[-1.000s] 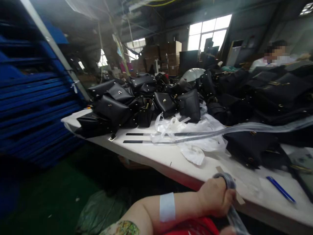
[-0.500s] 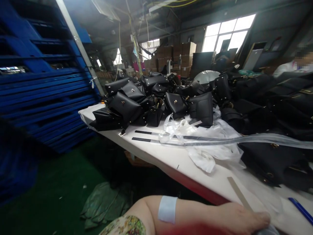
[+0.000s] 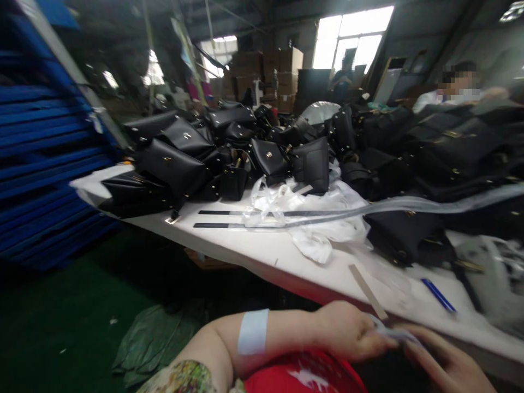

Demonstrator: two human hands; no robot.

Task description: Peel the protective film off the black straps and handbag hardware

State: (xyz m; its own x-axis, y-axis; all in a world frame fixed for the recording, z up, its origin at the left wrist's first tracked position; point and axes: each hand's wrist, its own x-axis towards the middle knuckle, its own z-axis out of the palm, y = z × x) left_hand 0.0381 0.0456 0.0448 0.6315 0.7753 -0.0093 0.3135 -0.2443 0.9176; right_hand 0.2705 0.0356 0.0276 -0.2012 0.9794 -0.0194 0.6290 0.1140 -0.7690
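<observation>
1. Here's the left hand (image 3: 347, 330), low in view, fingers curled well in and clenched on a greyish plastic strip (image 3: 387, 329).
2. Over to the right hand (image 3: 454, 360): its fingers are stretched almost straight, touching the other end of what shows of that strip. It's blurred there, so I can't tell whether they grip it or simply rest against it.
3. The plastic strip itself bridges the two hands, on the person's side of the near edge of the worktop (image 3: 241, 248).
4. Close by the left hand, a flat tan stick (image 3: 367, 291) lies slantwise near that edge; a blue pen (image 3: 439, 295) lies to its right, apart from both hands.
5. Farther in, crumpled white plastic (image 3: 347, 229) covers part of two black straps (image 3: 210, 225), leaving their left ends bare, and clear wrapping (image 3: 446, 206) runs off to the right.
6. Behind that, a big heap of black bags (image 3: 172, 169) crowds the worktop, partly hiding a co-worker in white (image 3: 426, 101).
7. Off left, blue pallets (image 3: 49, 153) stand stacked; a green sack (image 3: 159, 338) lies slumped on the floor (image 3: 73, 305).
</observation>
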